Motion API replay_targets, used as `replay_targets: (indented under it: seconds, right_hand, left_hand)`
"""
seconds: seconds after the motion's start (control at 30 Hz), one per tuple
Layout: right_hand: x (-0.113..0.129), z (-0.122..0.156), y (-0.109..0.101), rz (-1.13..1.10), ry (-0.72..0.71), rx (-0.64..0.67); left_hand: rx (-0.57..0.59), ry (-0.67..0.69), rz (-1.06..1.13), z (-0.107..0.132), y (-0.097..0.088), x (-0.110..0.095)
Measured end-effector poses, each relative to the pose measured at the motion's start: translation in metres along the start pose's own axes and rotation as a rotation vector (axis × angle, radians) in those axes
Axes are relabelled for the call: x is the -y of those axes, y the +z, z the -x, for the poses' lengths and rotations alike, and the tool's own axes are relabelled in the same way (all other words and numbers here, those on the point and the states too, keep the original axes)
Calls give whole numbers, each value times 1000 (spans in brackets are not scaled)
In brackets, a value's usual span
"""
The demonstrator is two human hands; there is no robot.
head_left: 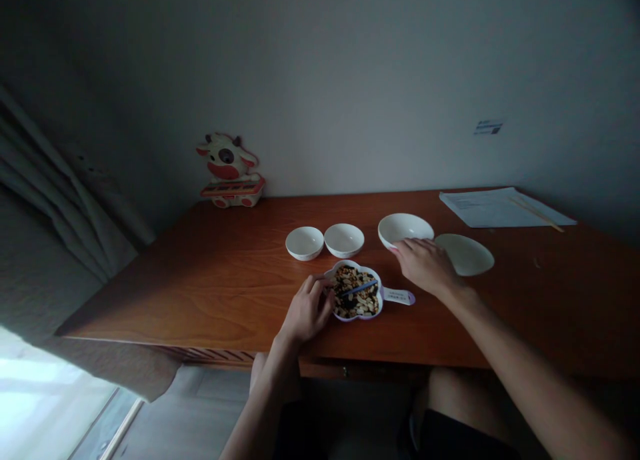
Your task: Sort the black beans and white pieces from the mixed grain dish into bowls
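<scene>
My left hand has its fingers curled on the left rim of a flower-shaped dish with a short labelled handle on its right. Mixed beans and seeds fill the dish, and a thin blue stick lies across them. My right hand grips the near rim of a larger white bowl; its thumb is on the outside, and the fingertips are partly hidden. Two small white bowls, one left and one right, stand side by side behind the dish.
A flat white plate lies right of the larger bowl. Behind it are paper sheets with chopsticks on top. A toy cow with a keyboard sits at the back left of the wooden table, against the wall.
</scene>
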State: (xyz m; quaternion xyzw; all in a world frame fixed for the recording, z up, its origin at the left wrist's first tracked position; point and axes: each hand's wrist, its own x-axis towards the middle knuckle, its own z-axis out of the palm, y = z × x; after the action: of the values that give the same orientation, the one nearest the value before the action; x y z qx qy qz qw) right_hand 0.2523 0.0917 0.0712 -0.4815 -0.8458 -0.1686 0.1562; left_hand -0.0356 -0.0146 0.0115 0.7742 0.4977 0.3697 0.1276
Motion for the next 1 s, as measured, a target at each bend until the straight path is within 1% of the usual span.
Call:
replay_targets:
  seconds: [0.17, 0.5, 0.57, 0.63, 0.7, 0.73, 0.8, 0.87, 0.9, 0.97, 1.0]
  right_hand:
    - [14, -4, 25, -57, -18, 53]
    - [20, -13, 47, -188, -4, 79]
    - [18, -13, 51, -217, -30, 83]
    - [13, -13, 51, -234, -59, 81]
    - [3, -9, 46, -226, -53, 60]
    - [-4, -5, 42, -210, -28, 42]
    - [-21, 8, 33, -153, 77, 1]
    - [-41, 26, 25, -77, 225, -37]
    - [-51, 35, 22, -39, 295, -44]
    - [-69, 54, 21, 16, 384, -19]
    - [-76, 62, 22, 26, 400, 9]
  left_hand:
    - [-11, 8, -3, 0, 1, 1]
    - [-5, 11, -39, 1, 1, 2]
    - [-37, 23, -71, 1, 1, 3]
    - [-119, 17, -123, -4, 0, 5]
    - [-229, -6, -183, -15, -2, 9]
    - [-283, -24, -221, -24, -3, 11]
    - [-306, -62, -300, -46, -6, 16]
    - [-268, -87, -402, -71, -10, 21]
    - [-225, -90, -436, -82, -11, 24]
    - [-99, -80, -468, -100, -13, 29]
    - [-34, -73, -476, -106, -14, 32]
